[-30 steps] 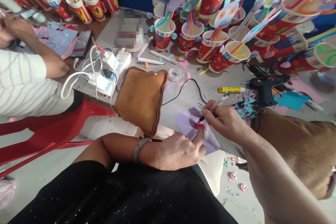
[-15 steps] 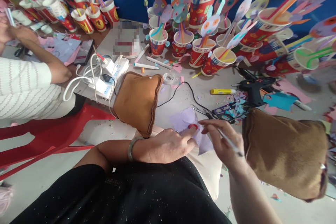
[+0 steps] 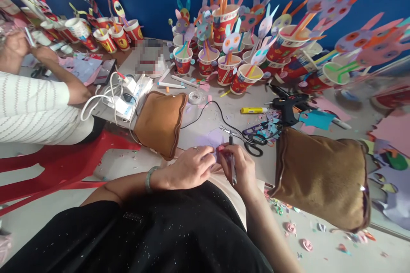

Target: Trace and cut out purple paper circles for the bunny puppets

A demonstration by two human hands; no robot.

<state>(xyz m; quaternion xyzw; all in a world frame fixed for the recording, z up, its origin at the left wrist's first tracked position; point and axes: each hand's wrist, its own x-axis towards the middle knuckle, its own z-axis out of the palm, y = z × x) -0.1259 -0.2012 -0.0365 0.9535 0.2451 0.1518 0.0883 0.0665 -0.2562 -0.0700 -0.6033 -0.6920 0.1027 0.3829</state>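
My left hand (image 3: 194, 166) is closed at the near edge of a purple paper sheet (image 3: 215, 136), its fingertips bent onto the paper. A round outline shows on the sheet. My right hand (image 3: 240, 166) keeps a slim pen (image 3: 233, 166) between its fingers, the dark end pointing up and away from me. Its thumb and index finger are at a small round red piece (image 3: 220, 148), between my two hands. Just beyond the paper lie scissors (image 3: 254, 147) with black handles, beside a pile of small paper scraps (image 3: 272, 124).
Brown cushions flank my hands, one on the left (image 3: 162, 123) and one on the right (image 3: 323, 179). Red paper cups (image 3: 246, 81) with paper animal figures line the back. A black glue gun (image 3: 288, 108), yellow marker (image 3: 253, 110) and power strip (image 3: 134, 100) lie about. A co-worker's arm (image 3: 64, 79) is left.
My right hand has come in to the red piece, and the pen has turned more upright. My left index finger has drawn back from that piece. The view has shifted right.
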